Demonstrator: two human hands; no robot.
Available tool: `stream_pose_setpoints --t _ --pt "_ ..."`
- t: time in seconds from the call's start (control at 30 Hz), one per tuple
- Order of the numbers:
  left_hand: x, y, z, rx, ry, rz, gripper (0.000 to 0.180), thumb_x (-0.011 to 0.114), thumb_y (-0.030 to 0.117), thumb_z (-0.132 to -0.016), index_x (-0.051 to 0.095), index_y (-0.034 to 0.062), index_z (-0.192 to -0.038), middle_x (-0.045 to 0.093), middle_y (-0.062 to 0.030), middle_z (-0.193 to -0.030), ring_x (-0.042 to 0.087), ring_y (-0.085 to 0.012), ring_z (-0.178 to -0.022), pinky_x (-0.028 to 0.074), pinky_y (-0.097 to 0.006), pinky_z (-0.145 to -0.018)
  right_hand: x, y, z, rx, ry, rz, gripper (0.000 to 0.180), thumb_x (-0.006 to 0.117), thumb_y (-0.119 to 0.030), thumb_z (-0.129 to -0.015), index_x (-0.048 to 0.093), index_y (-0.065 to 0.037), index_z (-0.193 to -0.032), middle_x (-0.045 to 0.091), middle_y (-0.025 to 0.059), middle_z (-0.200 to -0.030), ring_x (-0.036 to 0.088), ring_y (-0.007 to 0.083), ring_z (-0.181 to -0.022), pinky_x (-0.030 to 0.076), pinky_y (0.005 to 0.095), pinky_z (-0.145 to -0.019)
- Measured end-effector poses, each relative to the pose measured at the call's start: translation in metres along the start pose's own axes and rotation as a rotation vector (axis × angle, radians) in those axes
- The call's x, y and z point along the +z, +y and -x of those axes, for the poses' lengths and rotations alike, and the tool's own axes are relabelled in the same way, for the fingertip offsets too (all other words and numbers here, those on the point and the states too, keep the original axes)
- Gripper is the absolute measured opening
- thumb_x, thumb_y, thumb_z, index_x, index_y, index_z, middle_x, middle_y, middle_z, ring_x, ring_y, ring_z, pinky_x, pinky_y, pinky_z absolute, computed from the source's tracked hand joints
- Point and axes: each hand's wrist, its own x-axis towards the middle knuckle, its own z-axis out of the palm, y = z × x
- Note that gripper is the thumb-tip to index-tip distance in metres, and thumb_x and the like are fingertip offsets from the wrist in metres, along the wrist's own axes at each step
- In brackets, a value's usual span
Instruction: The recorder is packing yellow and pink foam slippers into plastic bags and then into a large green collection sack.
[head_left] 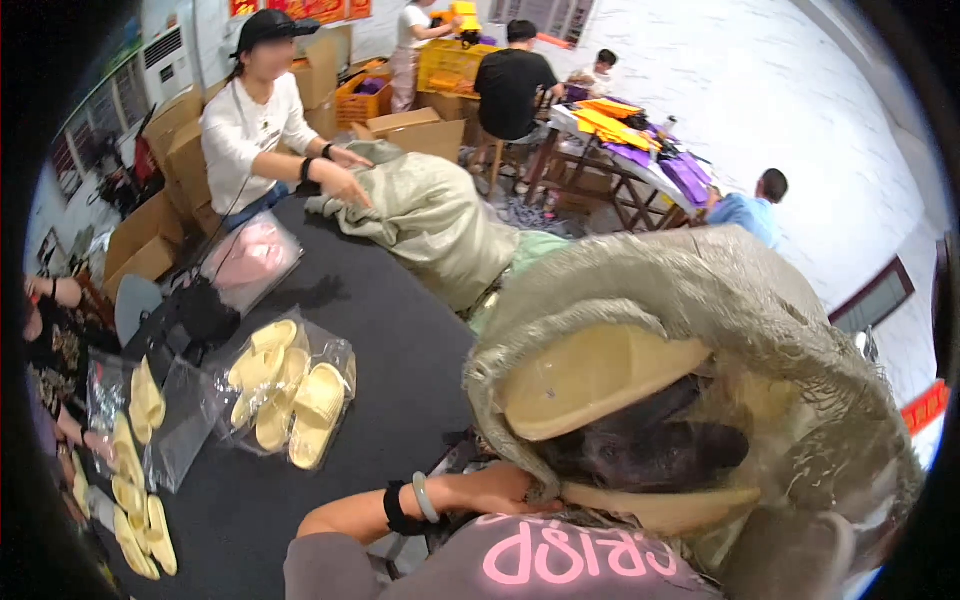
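the left hand [508, 487] is clamped on the rim of the sack [650, 275] beside the counter [410, 370], limp cloth probably heavy with slippers [590, 385] and best held there, the right hand unseen.

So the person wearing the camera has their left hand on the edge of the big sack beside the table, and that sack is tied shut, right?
Not quite: the sack isn't tied shut. The head view shows its mouth wide open, with a yellow slipper visible inside. The left hand is on its edge beside the table, as you said.
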Motion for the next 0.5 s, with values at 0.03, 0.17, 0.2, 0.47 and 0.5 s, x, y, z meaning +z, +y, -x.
stream_pose_setpoints --t 0.03,0.17,0.2,0.47,0.5 --pt "0.004 0.0 0.007 0.042 0.035 0.036 0.059 0.046 0.05 -0.09 0.055 -0.0044 -0.068 0.055 -0.0239 -0.066 0.053 -0.0386 -0.063 0.041 -0.042 -0.058 0.022 -0.012 0.035 0.017 -0.013 -0.012 0.059 0.066 -0.045 -0.079 0.048 -0.014 -0.126 0.039 0.0108 -0.129 0.039 0.0258 -0.117 0.042 0.0494 -0.085" --pt "-0.018 0.05 -0.008 -0.006 -0.409 0.264 0.045 0.05 0.041 -0.092 0.062 -0.0019 -0.092 0.06 -0.0226 -0.097 0.057 -0.0355 -0.093 0.043 -0.041 -0.08 0.104 -0.069 0.143 0.018 -0.001 -0.02 0.057 0.067 -0.04 -0.078 0.047 -0.012 -0.124 0.043 0.0091 -0.121 0.042 0.0234 -0.109 0.043 0.0447 -0.081" --pt "0.0 0.042 -0.004 0.124 -0.195 0.334 0.047 0.05 0.041 -0.092 0.06 -0.0032 -0.08 0.059 -0.0222 -0.079 0.058 -0.0354 -0.076 0.043 -0.041 -0.067 0.121 -0.076 0.152 0.033 -0.014 -0.024 0.057 0.067 -0.039 -0.078 0.047 -0.011 -0.124 0.044 0.0086 -0.119 0.043 0.0227 -0.107 0.044 0.0436 -0.08" --pt "0.046 0.041 -0.049 -0.119 -0.451 0.318 0.057 0.048 0.047 -0.091 0.054 -0.0027 -0.064 0.049 -0.0216 -0.053 0.048 -0.0391 -0.05 0.04 -0.044 -0.051 0.011 0.037 0.041 0.224 -0.003 -0.076 0.054 0.07 -0.031 -0.078 0.047 -0.008 -0.121 0.051 0.0051 -0.103 0.051 0.0178 -0.09 0.047 0.0343 -0.072" --pt "0.051 0.044 -0.058 -0.097 -0.53 0.32 0.056 0.048 0.046 -0.091 0.054 -0.0025 -0.064 0.049 -0.0215 -0.054 0.048 -0.0387 -0.05 0.04 -0.044 -0.05 0.043 0.039 0.032 0.249 0.028 -0.064 0.053 0.07 -0.03 -0.078 0.047 -0.007 -0.121 0.052 0.0047 -0.101 0.052 0.0172 -0.088 0.047 0.0331 -0.071"
